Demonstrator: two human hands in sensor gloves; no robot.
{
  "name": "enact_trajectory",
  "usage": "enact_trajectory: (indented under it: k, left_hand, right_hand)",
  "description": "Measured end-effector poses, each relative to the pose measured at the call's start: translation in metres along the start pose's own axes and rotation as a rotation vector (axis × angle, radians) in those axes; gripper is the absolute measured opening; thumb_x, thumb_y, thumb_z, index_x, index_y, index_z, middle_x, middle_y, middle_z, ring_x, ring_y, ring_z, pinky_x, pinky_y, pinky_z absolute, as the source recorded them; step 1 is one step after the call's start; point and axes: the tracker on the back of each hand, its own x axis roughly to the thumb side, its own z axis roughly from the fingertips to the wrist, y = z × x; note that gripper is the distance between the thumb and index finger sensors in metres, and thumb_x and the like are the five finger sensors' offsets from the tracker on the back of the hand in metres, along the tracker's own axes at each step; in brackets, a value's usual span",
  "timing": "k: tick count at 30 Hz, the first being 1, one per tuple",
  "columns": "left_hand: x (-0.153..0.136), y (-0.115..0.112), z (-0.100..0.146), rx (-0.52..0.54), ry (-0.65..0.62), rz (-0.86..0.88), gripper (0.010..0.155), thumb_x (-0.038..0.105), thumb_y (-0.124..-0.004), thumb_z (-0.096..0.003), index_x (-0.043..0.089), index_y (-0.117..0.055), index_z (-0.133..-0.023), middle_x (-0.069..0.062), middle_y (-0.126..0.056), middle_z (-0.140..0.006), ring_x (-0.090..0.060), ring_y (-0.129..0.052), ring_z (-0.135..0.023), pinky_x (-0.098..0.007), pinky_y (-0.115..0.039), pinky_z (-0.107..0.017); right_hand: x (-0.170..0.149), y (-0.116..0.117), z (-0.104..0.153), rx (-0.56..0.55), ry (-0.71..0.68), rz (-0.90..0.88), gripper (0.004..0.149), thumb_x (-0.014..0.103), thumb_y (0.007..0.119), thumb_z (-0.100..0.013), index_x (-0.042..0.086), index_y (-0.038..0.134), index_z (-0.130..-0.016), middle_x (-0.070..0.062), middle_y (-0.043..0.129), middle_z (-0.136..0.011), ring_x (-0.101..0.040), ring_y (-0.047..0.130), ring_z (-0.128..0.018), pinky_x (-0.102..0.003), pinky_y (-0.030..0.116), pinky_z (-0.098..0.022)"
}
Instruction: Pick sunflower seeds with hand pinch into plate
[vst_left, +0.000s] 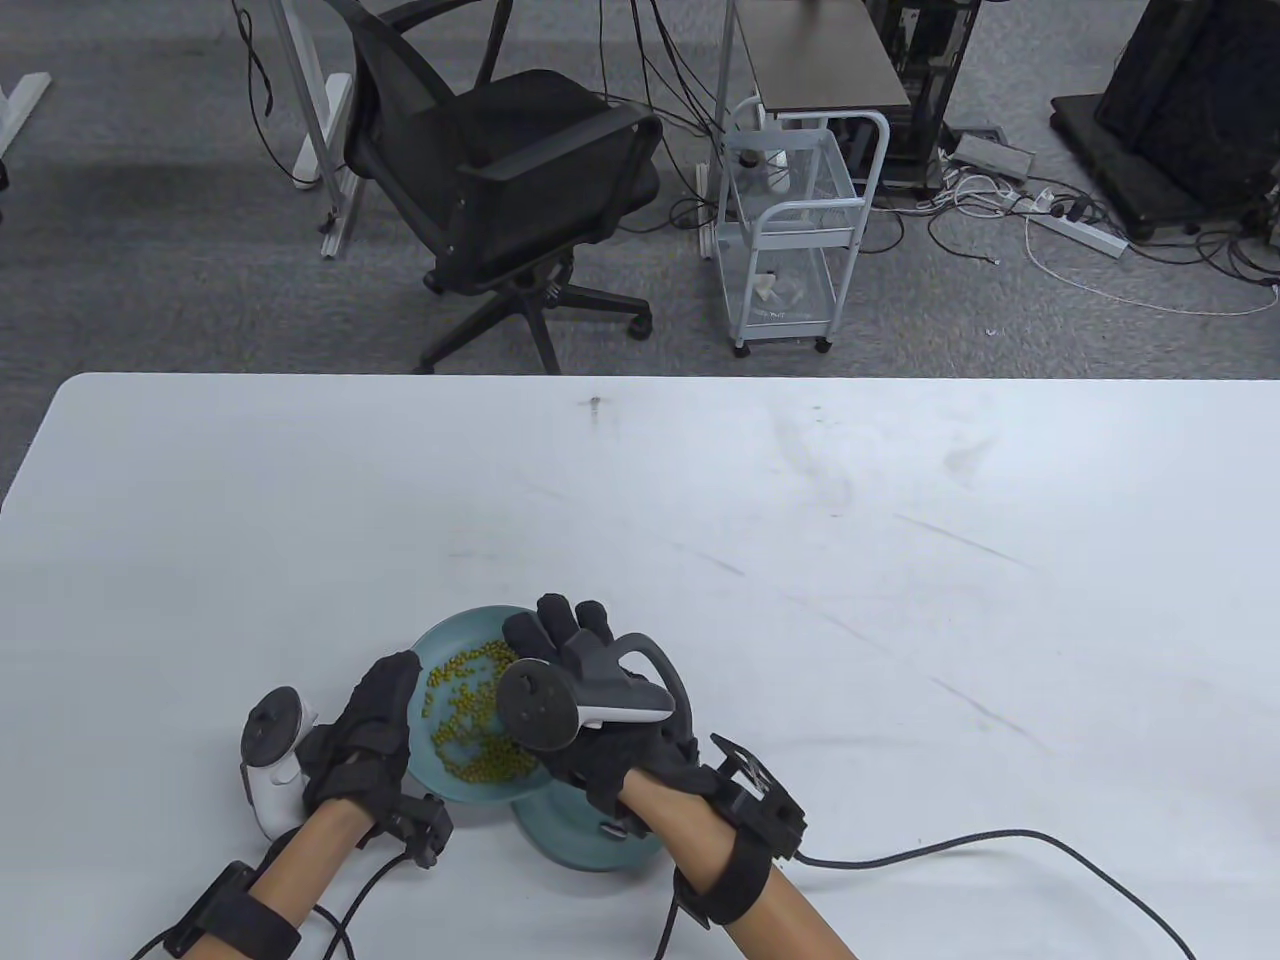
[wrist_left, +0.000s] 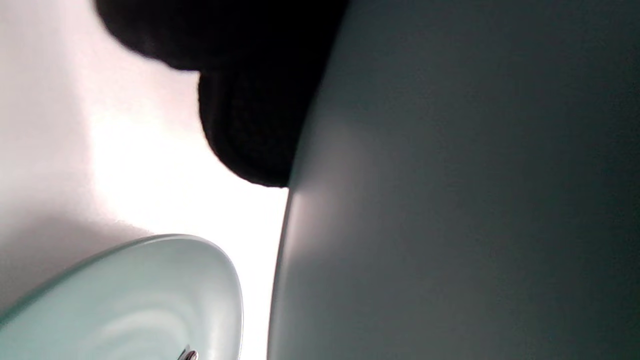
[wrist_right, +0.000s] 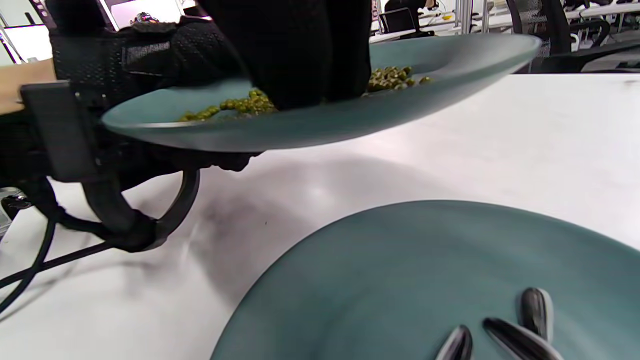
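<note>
My left hand (vst_left: 385, 700) grips the left rim of a teal plate (vst_left: 440, 775) and holds it raised and tilted above the table. The plate holds many small green beans (vst_left: 475, 715). My right hand (vst_left: 548, 635) reaches over this plate, and its fingers (wrist_right: 305, 60) press down among the beans (wrist_right: 245, 106). What the fingertips hold is hidden. A second teal plate (vst_left: 585, 845) lies on the table under my right wrist. Three striped sunflower seeds (wrist_right: 534, 306) lie in it (wrist_right: 400, 275). The left wrist view shows the raised plate's underside (wrist_left: 450, 200).
The white table (vst_left: 800, 560) stretches far and right of the plates. Glove cables (vst_left: 950, 850) trail across the near right. An office chair (vst_left: 500, 170) and a small white cart (vst_left: 790, 220) stand on the floor beyond the far edge.
</note>
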Motion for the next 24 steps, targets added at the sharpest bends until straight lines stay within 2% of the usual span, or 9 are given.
enact_trajectory:
  k: [8, 12, 16, 24]
  left_hand:
    - [0.003, -0.003, 0.003, 0.008, -0.012, -0.039, 0.049, 0.050, -0.058, -0.0653, 0.012, -0.056, -0.097, -0.014, -0.089, -0.070, -0.023, -0.103, -0.032, -0.029, -0.086, -0.019]
    - [0.005, -0.006, 0.005, -0.013, -0.020, -0.045, 0.048, 0.050, -0.058, -0.0653, 0.013, -0.056, -0.096, -0.013, -0.089, -0.070, -0.022, -0.103, -0.032, -0.028, -0.086, -0.018]
    - [0.006, -0.009, 0.006, -0.025, -0.031, -0.054, 0.048, 0.049, -0.058, -0.0653, 0.012, -0.056, -0.096, -0.014, -0.089, -0.069, -0.022, -0.103, -0.032, -0.028, -0.086, -0.018]
    - [0.006, -0.010, 0.007, -0.033, -0.030, -0.041, 0.048, 0.049, -0.058, -0.0653, 0.012, -0.056, -0.096, -0.014, -0.090, -0.069, -0.022, -0.104, -0.032, -0.028, -0.086, -0.018]
  right_hand:
    - [0.010, 0.006, -0.002, 0.052, -0.047, 0.074, 0.040, 0.020, 0.093, -0.054, 0.000, 0.086, -0.087, -0.032, 0.029, -0.117, -0.067, 0.012, -0.101, -0.080, 0.013, -0.064]
    - [0.007, 0.004, 0.000, -0.011, -0.031, 0.070, 0.038, 0.019, 0.092, -0.053, -0.002, 0.087, -0.085, -0.032, 0.033, -0.116, -0.067, 0.017, -0.101, -0.080, 0.016, -0.065]
    - [0.003, 0.003, 0.000, -0.020, -0.023, 0.039, 0.034, 0.017, 0.088, -0.056, -0.004, 0.088, -0.083, -0.033, 0.036, -0.116, -0.067, 0.018, -0.101, -0.080, 0.017, -0.065]
    - [-0.002, 0.000, 0.003, -0.086, 0.020, 0.019, 0.033, 0.020, 0.091, -0.054, -0.001, 0.091, -0.080, -0.033, 0.043, -0.115, -0.067, 0.026, -0.101, -0.080, 0.022, -0.065]
